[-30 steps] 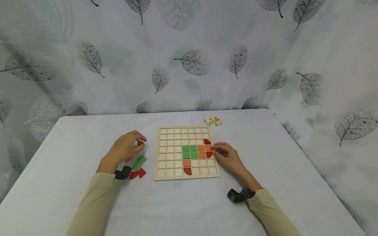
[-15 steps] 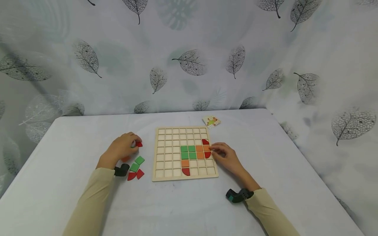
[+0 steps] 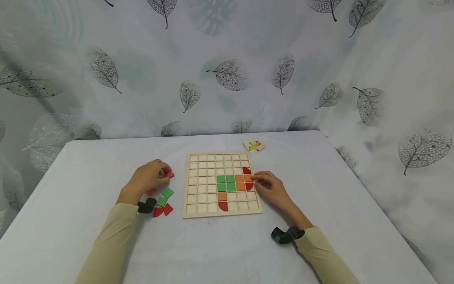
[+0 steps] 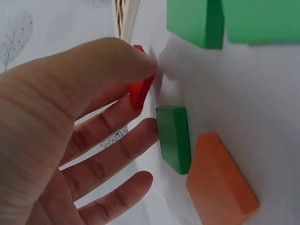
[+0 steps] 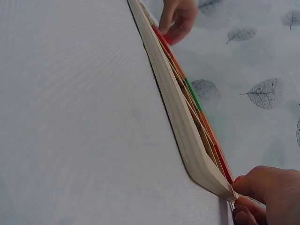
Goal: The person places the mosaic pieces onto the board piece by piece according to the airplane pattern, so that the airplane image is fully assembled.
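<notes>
In the head view, my left hand [image 3: 147, 177] pinches a small red tile [image 3: 170, 174] between thumb and forefinger, left of the wooden grid board [image 3: 202, 189]. The left wrist view shows this red tile [image 4: 140, 96] tilted on edge, the other fingers spread loosely beside a green tile [image 4: 172, 138]. An orange tile [image 4: 218, 180] lies just past it. My right hand [image 3: 272, 189] grips the board's right edge; in the right wrist view its thumb and fingers close on the board's corner [image 5: 206, 173]. Green, orange and red tiles sit in the board's cells.
Two green tiles [image 3: 168, 193] and two red tiles [image 3: 168, 209] lie between my left wrist and the board. A small pattern card [image 3: 253, 146] rests behind the board's far right corner. A leaf-print curtain [image 3: 213, 98] hangs beyond the white table [image 3: 220, 252].
The head view has shifted slightly. My left fingers have closed on the red tile, which has turned and moved a little to the right. The right hand stays at the board's edge.
</notes>
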Available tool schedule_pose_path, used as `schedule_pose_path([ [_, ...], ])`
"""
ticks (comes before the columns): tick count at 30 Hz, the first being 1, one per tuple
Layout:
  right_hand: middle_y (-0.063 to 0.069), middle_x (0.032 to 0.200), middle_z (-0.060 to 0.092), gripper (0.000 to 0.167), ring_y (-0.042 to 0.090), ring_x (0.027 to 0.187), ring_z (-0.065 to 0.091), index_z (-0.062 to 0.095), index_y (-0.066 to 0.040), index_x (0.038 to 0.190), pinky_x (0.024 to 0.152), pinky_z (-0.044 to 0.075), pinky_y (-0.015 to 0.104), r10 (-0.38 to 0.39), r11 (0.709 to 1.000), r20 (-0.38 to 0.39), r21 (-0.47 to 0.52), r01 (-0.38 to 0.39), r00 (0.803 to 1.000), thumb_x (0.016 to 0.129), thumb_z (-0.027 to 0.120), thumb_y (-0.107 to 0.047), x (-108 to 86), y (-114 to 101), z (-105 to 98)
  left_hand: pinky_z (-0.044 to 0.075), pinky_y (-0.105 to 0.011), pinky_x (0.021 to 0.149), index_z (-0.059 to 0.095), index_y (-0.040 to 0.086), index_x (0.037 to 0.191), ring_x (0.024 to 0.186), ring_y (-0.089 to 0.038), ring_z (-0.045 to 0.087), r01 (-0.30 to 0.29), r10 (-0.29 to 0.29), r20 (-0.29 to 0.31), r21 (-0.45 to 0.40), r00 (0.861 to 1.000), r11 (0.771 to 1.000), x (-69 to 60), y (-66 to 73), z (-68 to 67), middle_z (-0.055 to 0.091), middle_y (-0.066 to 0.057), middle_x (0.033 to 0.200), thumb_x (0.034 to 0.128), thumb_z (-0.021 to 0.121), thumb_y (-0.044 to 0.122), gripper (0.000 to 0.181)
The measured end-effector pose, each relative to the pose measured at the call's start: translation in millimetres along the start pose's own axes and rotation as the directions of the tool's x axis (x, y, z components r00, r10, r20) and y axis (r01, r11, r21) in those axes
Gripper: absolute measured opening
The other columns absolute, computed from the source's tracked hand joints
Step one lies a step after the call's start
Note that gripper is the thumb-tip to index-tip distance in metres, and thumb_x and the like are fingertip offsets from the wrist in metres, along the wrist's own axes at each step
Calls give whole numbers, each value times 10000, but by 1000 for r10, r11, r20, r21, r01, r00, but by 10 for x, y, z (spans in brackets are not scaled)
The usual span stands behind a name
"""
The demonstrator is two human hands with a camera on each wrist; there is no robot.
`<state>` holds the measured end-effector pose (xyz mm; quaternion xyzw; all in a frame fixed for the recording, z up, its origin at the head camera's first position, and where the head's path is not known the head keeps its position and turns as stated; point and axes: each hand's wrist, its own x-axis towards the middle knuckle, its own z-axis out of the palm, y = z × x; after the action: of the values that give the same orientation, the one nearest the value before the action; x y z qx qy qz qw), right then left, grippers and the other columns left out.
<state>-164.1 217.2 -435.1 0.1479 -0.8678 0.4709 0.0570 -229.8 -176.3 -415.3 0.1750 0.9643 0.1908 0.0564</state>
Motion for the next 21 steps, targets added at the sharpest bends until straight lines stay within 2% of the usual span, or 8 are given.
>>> schedule_pose_path([
  [9,277,1202,586,234,371,956,602,650,114,1131,832,511,411,-8,1000,-4,2,8,1000,904,614,66,-2,-12,-4,499,-403,752,694,72,1051,869,-213,601,-4,3,-37,-23,999,1000,10,102,13,650,-42,939,870,713,241,248],
  [16,274,1206,586,236,365,961,602,651,111,1132,835,509,418,-6,1000,-2,2,6,1000,903,616,67,-4,-2,-3,491,-380,737,697,77,1028,850,-195,601,-43,42,-58,-18,997,999,29,210,29,656,-21,903,854,737,277,268],
  [21,272,1201,588,236,360,957,601,652,110,1130,834,508,420,-8,1000,-2,4,8,1000,900,618,69,-3,-9,1,483,-351,709,704,96,1006,824,-176,585,-47,46,-56,-10,997,999,64,273,53,654,-9,884,849,747,293,256],
])
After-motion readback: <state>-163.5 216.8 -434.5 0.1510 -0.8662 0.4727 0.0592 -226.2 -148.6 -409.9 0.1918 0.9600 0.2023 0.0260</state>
